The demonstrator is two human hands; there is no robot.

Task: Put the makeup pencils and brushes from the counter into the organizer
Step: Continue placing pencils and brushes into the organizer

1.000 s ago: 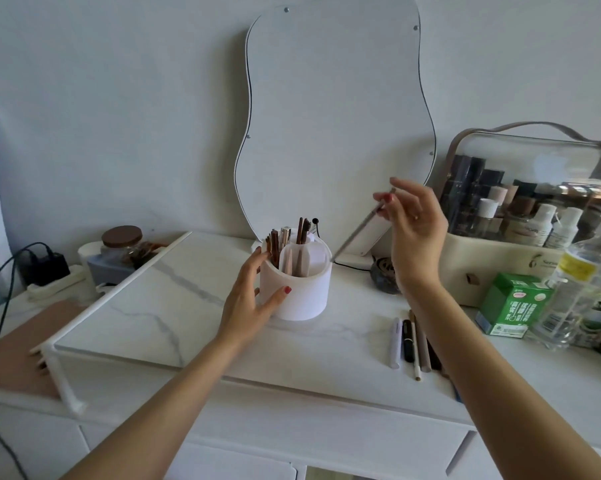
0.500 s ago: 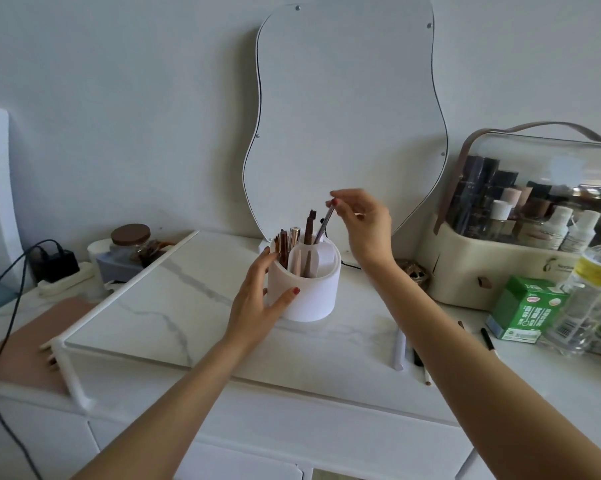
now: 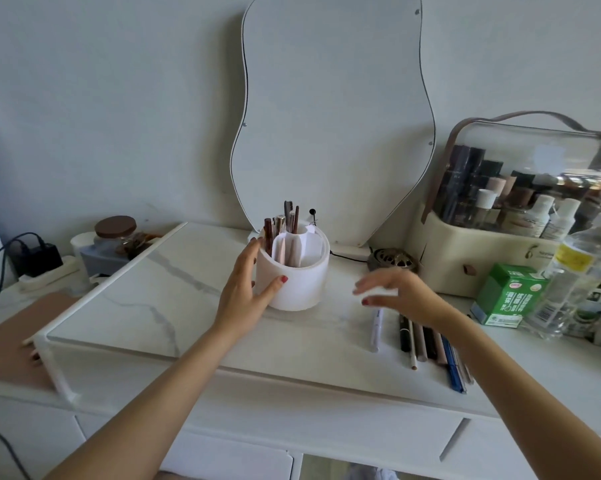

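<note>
A white round organizer with divided compartments stands on the marble counter, holding several pencils and brushes upright. My left hand grips its left side, thumb on the front wall. My right hand hovers empty with fingers stretched out, to the right of the organizer and just above a row of several pencils and pens lying on the counter. A white pen lies at the left end of that row.
A wavy mirror leans on the wall behind the organizer. A cosmetics case, a green box and a clear bottle stand at the right. A jar and a charger sit at the left.
My right hand dropped its pencil into the organizer, let go, and moved down and right to above the row on the counter. My left hand stayed on the organizer.
</note>
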